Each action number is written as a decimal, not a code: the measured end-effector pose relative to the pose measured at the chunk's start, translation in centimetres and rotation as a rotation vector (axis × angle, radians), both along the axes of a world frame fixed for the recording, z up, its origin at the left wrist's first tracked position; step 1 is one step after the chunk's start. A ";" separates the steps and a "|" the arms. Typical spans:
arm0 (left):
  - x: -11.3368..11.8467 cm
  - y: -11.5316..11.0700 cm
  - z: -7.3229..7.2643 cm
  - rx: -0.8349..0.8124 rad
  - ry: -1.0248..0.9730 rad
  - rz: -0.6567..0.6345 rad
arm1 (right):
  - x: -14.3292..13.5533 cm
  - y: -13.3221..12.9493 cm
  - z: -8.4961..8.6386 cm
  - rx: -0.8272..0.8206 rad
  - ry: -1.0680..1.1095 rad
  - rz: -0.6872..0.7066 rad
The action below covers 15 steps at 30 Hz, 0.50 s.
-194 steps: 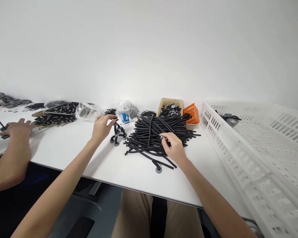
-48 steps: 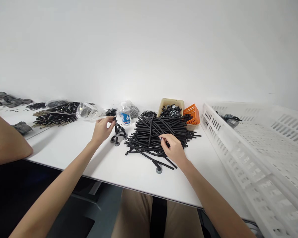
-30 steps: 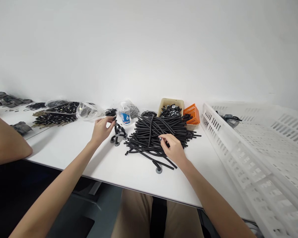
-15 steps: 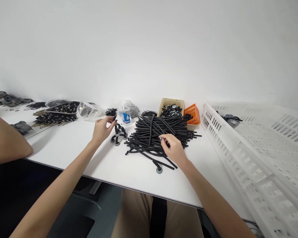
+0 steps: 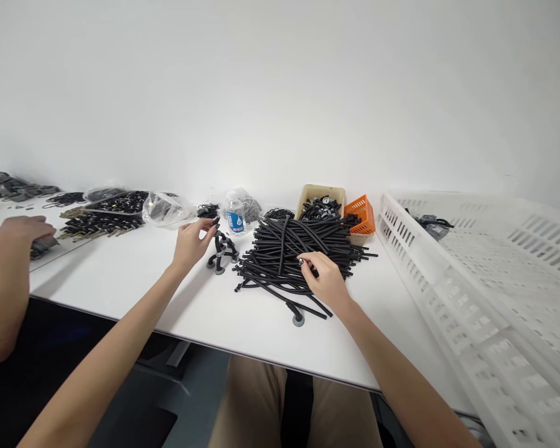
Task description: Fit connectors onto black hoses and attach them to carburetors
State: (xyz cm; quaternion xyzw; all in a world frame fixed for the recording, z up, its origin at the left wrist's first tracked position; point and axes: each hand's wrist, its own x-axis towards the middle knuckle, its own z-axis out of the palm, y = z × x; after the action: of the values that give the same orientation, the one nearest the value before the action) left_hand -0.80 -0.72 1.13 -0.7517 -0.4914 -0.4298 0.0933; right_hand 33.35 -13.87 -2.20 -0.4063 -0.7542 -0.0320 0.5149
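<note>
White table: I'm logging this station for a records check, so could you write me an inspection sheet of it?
Surface: white table, no spill seen.
Items at hand: black-and-gray jointed piece standing; black tubes piled; short disc-ended piece in front.
Clutter: bottle, plastic bag, filled cream bin, tilted orange basket.
Hands: left hand at the jointed piece's top, right hand at the tubes; grips too small to tell.
Cables: thin black loops behind the tubes; cannot tell if cables.
Surroundings: wall behind, white crate right, another person's hand left.
</note>
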 end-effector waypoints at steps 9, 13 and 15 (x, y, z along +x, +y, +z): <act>-0.2 0.1 -0.1 -0.004 0.009 0.007 | 0.0 0.0 0.0 -0.008 -0.010 0.003; -0.3 0.2 -0.2 -0.003 0.004 -0.004 | 0.0 0.1 -0.1 -0.003 -0.007 0.000; -0.3 0.2 -0.2 0.001 0.006 -0.008 | 0.0 0.0 0.0 -0.002 -0.006 0.001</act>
State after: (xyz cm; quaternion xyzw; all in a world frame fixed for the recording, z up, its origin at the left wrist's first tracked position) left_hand -1.11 -0.52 0.98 -0.7550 -0.4877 -0.4282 0.0936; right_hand 33.35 -13.82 -2.25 -0.4062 -0.7561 -0.0323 0.5121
